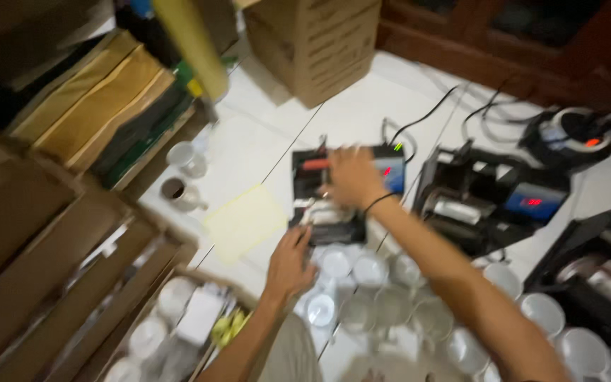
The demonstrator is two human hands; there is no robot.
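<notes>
Black mug press (pixel 330 198) sits on the white floor (pixel 348 113) at the middle of the frame, with the right hand (pixel 351 177) laid over its top, fingers spread, though blur hides whether it grips. Left hand (pixel 290 265) rests open against the press's lower edge. White mugs (pixel 373 269) crowd just below; a second press (pixel 486 201) stands to the right, a yellow sheet (pixel 243 221) to the left.

head cam | looks steeply down | fairly near floor (pixel 348 113) | blurred, seemingly mid-motion
</notes>
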